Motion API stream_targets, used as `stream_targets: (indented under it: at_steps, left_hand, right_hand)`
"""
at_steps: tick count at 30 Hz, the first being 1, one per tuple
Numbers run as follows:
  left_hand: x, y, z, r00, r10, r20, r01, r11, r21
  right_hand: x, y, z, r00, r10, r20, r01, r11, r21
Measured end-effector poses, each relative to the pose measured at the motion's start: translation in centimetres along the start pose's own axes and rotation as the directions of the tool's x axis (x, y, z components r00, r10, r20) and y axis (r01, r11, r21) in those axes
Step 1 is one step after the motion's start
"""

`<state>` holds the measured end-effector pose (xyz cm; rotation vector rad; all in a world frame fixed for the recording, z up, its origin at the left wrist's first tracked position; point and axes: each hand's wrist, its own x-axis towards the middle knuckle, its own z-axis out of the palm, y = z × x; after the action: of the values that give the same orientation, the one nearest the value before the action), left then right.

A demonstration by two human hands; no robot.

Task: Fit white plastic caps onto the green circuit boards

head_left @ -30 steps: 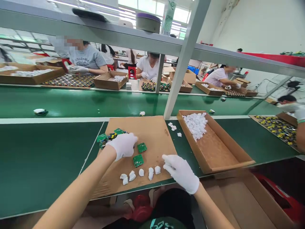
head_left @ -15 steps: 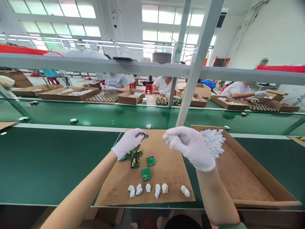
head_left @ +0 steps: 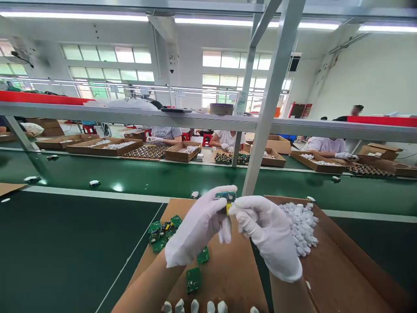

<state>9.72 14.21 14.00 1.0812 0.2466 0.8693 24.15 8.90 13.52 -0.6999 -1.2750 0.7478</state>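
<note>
Raised over the cardboard sheet (head_left: 234, 278), my gloved left hand (head_left: 200, 226) pinches a small circuit board (head_left: 225, 197) with a yellow part on it. My gloved right hand (head_left: 269, 234) is closed, its fingertips meeting the board's right side by the yellow part; what sits between them is hidden. Left of my hands lies a pile of green circuit boards (head_left: 163, 232). Two single boards, one (head_left: 203, 255) partly behind my left arm and one (head_left: 193, 280) nearer, rest on the sheet. Several white lumpy pieces (head_left: 194, 306) line its near edge, cut off by the frame.
At right, a cardboard box (head_left: 345, 278) holds a heap of white pieces (head_left: 301, 228). Past the sheet runs a green conveyor belt (head_left: 156, 178) with scattered boards bearing white pieces. A slanted metal post (head_left: 269, 95) rises behind my hands. Co-workers sit across the belt.
My left hand has carried the board right and up from near the pile to my right hand. The hands now meet at the board. The view has tilted upward.
</note>
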Motion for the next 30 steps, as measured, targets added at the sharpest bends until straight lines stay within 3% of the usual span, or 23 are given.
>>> stream_targets:
  at_steps: [4, 7, 10, 13, 18, 24, 30]
  left_hand:
    - [-1.4, 0.0, -0.4, 0.997, -0.009, 0.079, 0.012, 0.999, -0.036]
    - [-1.9, -0.1, -1.2, 0.999, 0.024, 0.031, -0.023, 0.999, -0.048]
    - [-1.8, -0.5, -1.7, 0.996, 0.022, -0.081, -0.02, 1.0, 0.021]
    - [-1.8, -0.7, -1.8, 0.998, -0.026, -0.062, 0.028, 0.999, 0.032]
    - [-2.1, 0.0, -1.7, 0.996, -0.076, -0.05, 0.077, 0.997, 0.011]
    - [-2.2, 0.6, -1.8, 0.988, -0.126, -0.09, 0.127, 0.992, 0.008]
    - [-2.6, 0.4, -1.8, 0.989, -0.12, -0.084, 0.128, 0.987, 0.101]
  right_hand:
    - [0.7, -0.5, -0.9, 0.992, 0.089, 0.085, -0.089, 0.996, 0.004]
    - [0.7, -0.6, -1.2, 0.965, 0.089, 0.247, -0.085, 0.996, -0.028]
    - [0.4, 0.2, -0.8, 0.954, -0.14, 0.265, 0.189, 0.967, -0.171]
    - [0.2, 1.1, 0.1, 0.909, -0.352, 0.223, 0.414, 0.828, -0.379]
    - [0.4, 0.4, 0.8, 0.831, -0.441, 0.339, 0.556, 0.627, -0.545]
    - [0.1, 0.1, 0.7, 0.83, -0.433, 0.353, 0.554, 0.557, -0.619]
    - [-1.6, 1.0, 0.7, 0.938, -0.314, 0.15, 0.336, 0.708, -0.621]
